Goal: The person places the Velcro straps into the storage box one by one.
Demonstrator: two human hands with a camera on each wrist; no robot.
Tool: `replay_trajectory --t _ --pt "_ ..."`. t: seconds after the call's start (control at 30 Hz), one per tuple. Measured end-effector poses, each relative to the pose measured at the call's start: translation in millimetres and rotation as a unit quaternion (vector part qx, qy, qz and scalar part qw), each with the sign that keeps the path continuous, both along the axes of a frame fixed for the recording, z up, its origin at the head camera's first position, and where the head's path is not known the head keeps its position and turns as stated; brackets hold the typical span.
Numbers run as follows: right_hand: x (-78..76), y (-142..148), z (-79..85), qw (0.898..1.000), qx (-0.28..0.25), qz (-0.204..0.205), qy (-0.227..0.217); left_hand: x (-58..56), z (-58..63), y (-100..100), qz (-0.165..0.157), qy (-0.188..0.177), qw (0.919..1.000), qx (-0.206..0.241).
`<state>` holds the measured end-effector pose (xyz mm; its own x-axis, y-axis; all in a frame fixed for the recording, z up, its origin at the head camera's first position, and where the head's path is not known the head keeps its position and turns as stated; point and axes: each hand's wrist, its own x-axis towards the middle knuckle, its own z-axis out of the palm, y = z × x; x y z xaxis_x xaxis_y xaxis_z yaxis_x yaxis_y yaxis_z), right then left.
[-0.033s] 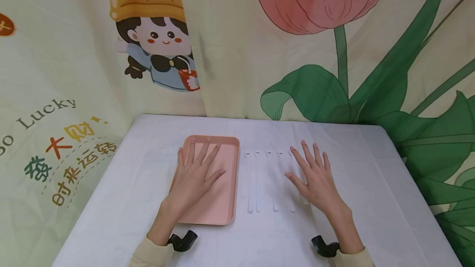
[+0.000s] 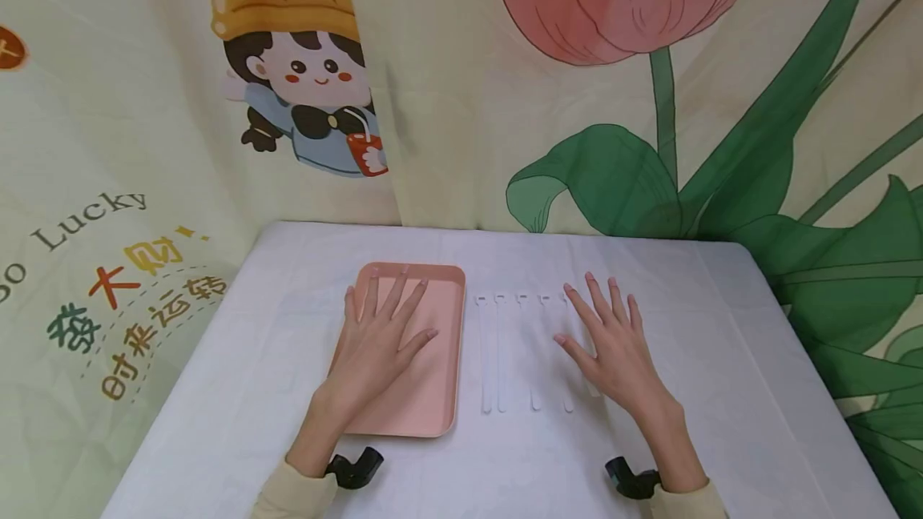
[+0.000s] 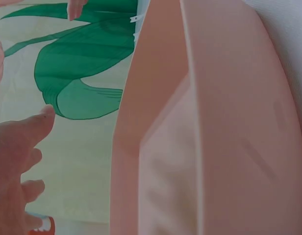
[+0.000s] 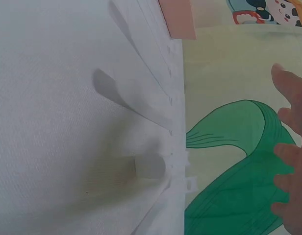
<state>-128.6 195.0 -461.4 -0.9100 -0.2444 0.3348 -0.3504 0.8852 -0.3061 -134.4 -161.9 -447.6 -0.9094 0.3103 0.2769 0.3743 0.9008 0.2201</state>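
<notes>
My left hand (image 2: 378, 351) is held over a pink rectangular tray (image 2: 447, 415), fingers spread and straight. In the left wrist view a gap shows between that hand (image 3: 13, 166) and the tray's wall (image 3: 244, 98). To the tray's right, several thin white straps (image 2: 486, 367) lie side by side, each with a small slotted head at the far end. My right hand (image 2: 616, 355), fingers also spread, hovers over the rightmost straps and partly hides them. The right wrist view shows the hand (image 4: 293, 147) apart from the straps (image 4: 109, 88). Neither hand holds anything.
A white cloth (image 2: 238, 391) covers the table, whose far edge meets a printed backdrop (image 2: 447, 142) with a large flower and a cartoon figure. Black wrist devices (image 2: 355, 471) sit at both cuffs.
</notes>
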Motion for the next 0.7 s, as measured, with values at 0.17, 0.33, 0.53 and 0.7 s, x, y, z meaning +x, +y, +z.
replay_trajectory --t 0.17,0.33,0.53,0.7 --pt "-0.7 2 -3.5 1.000 -0.013 0.005 0.009 1.1 0.1 -2 0.010 0.001 0.9999 -0.006" --pt "-3.0 5 -8.1 0.998 -0.055 0.025 0.035 4.9 0.3 -13 0.051 -0.034 0.9976 0.031" --pt "-3.9 9 -9.7 0.995 -0.081 0.032 0.057 11.2 -4.3 -32 0.130 -0.079 0.9866 0.059" --pt "-2.6 12 -10.6 0.996 -0.091 0.009 0.024 16.4 -11.3 -43 0.178 -0.095 0.9760 0.082"
